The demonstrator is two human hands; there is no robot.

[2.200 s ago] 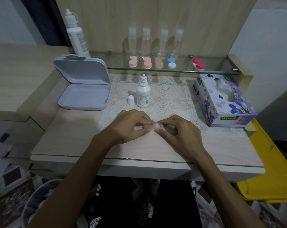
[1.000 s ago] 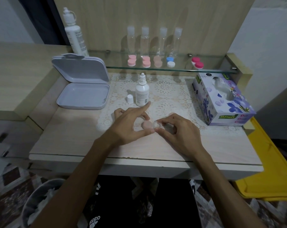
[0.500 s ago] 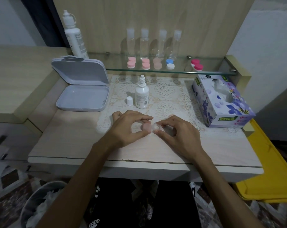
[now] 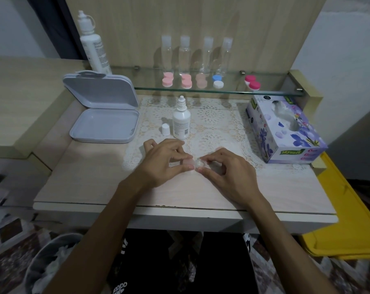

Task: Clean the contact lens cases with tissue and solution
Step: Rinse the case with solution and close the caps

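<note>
Since half a second ago, both hands have barely shifted; they stay together over the middle of the bench [image 4: 90, 187], near its front edge. One contact lens case [image 4: 195, 163] sits between them: the left hand [image 4: 166, 162] has its grip pinched on the pinkish end, the right hand [image 4: 226, 170] has its grip pinched on the clear end, thumb and forefinger curled round it.

Just behind the hands, on the lace mat [image 4: 218, 126], stands one small solution bottle [image 4: 180, 122] with its one loose cap [image 4: 165, 129] beside it on the left. One open grey box [image 4: 104, 126] lies at the bench's left edge, and one tissue box [image 4: 283, 132] rests at the right edge.

Along the back runs a glass shelf [image 4: 232, 91] carrying four clear bottles [image 4: 185, 54], five more lens cases [image 4: 218, 81] in a row, and one large white bottle [image 4: 93, 45] at its left end. One bin [image 4: 50, 266] with crumpled tissue stands on the floor at the lower left.
</note>
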